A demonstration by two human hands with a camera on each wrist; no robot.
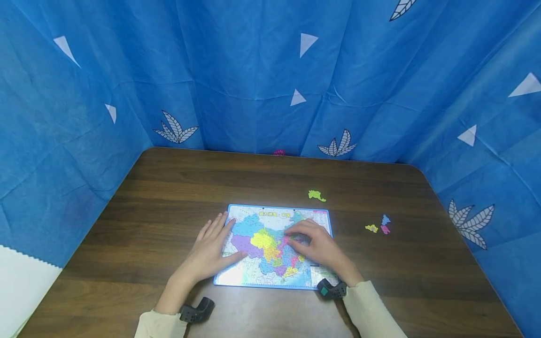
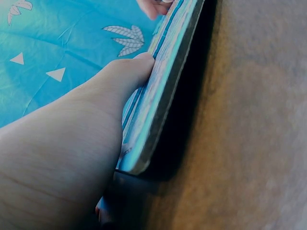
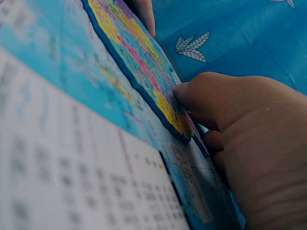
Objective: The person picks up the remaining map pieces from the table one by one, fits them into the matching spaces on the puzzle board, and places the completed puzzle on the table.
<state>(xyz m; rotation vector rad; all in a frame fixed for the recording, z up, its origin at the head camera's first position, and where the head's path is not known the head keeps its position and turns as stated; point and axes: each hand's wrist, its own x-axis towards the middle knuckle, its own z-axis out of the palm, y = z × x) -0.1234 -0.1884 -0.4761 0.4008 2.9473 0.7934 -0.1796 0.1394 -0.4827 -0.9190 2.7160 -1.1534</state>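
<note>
A blue-edged map puzzle board (image 1: 274, 285) lies on the table, with coloured raised pieces forming a map of China. Over its left side my left hand (image 1: 211, 249) rests with straight, spread fingers, the thumb on the map. In the left wrist view, that thumb (image 2: 129, 72) lies along the board's face (image 2: 160, 86). My right hand (image 1: 314, 241) is over the right half, its bent fingertips and thumb pinching at a small pink puzzle piece (image 1: 286, 239). The right wrist view shows the right thumb (image 3: 201, 93) against the raised map (image 3: 144, 62); the fingers behind are partly hidden.
A green puzzle piece (image 1: 316, 195) lies beyond the board. To the right lie a yellow piece (image 1: 372, 228), a blue piece (image 1: 385, 219) and a pink piece (image 1: 385, 229). Blue curtains (image 1: 253, 70) hang behind and beside the wooden table (image 1: 169, 188).
</note>
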